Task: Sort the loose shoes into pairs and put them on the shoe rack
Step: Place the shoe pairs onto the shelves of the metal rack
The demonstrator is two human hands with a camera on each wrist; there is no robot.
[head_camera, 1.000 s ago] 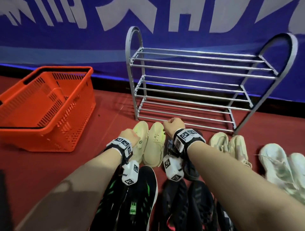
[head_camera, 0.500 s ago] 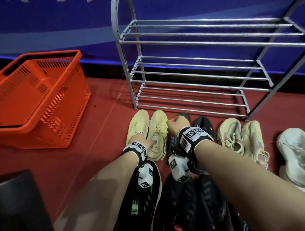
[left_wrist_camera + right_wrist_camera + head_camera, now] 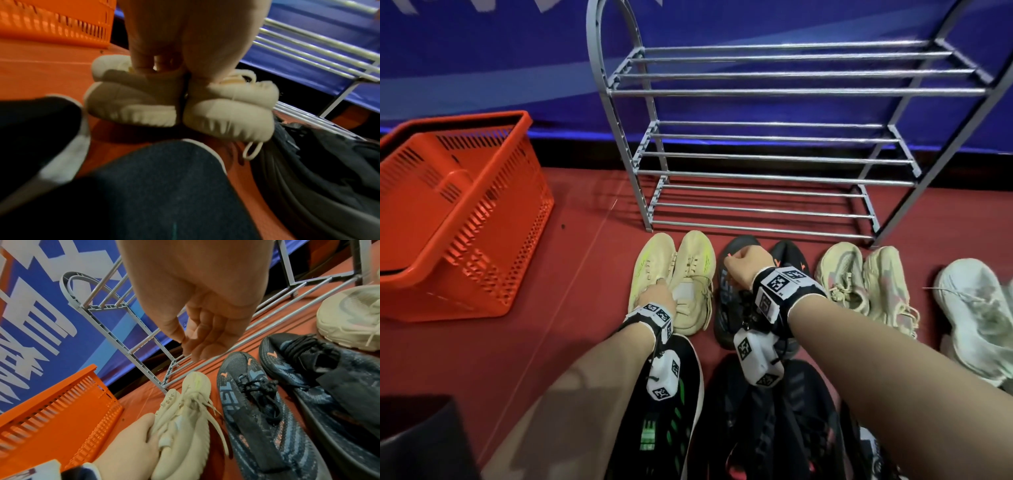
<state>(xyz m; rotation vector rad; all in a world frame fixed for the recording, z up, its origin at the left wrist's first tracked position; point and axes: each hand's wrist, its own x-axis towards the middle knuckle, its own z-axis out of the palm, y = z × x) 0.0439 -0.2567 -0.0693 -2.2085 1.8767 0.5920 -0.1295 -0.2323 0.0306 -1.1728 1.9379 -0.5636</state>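
Observation:
A cream pair of sneakers [image 3: 681,270] lies side by side on the red floor just in front of the grey shoe rack [image 3: 774,157]. My left hand [image 3: 661,287] grips both at the heel openings; the left wrist view shows its fingers [image 3: 144,65] tucked into the collars of the cream pair [image 3: 179,104], pinching the two together. My right hand [image 3: 743,262] hovers over a black pair with orange marks [image 3: 732,308], fingers loosely curled [image 3: 197,344] and holding nothing. All rack shelves are bare.
An orange basket [image 3: 455,212] stands left of the rack. A beige pair [image 3: 866,281] and white shoes [image 3: 976,315] lie to the right. Black shoes with green marks [image 3: 671,421] and more dark shoes [image 3: 784,428] lie under my forearms. A blue banner wall is behind.
My left hand slid back along the cream pair to the heel openings. My right hand left the cream shoes and moved right, over the black pair. The view came closer to the rack.

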